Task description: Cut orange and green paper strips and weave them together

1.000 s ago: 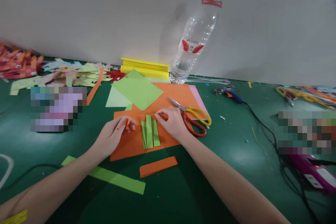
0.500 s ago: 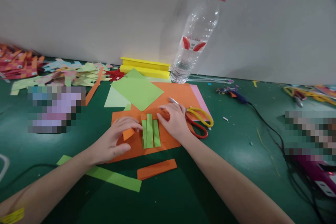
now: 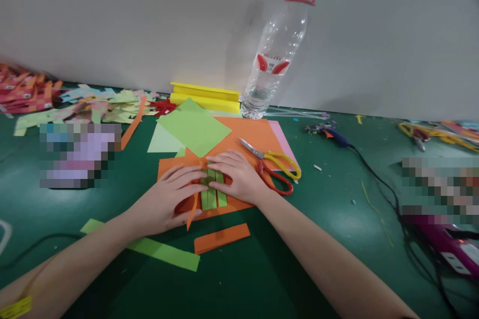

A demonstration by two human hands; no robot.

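Observation:
Several upright green paper strips point(image 3: 211, 198) stand side by side on a large orange sheet point(image 3: 239, 204). My left hand point(image 3: 166, 202) lies at their left side, fingers stretched and their tips on the strips. An orange paper strip point(image 3: 193, 212) sticks out between its thumb and fingers; its other end is hidden. From the right, my right hand point(image 3: 239, 177) lies flat over the strips' upper part, fingertips touching them. Scissors point(image 3: 267, 157) with yellow and red handles rest just right of that hand. A folded orange strip point(image 3: 222, 238) lies in front.
A long green strip point(image 3: 168, 254) lies partly under my left forearm. Behind are a green square point(image 3: 194, 127), yellow folded paper point(image 3: 205, 101) and a water bottle point(image 3: 275, 50) against the wall. Paper scraps point(image 3: 127, 104) lie back left; a blue-handled corded tool point(image 3: 337, 138) is at right.
Both hands have moved inward onto the green strips. My right hand has shifted left, uncovering more of the scissors. The orange strip by my left hand now points downward.

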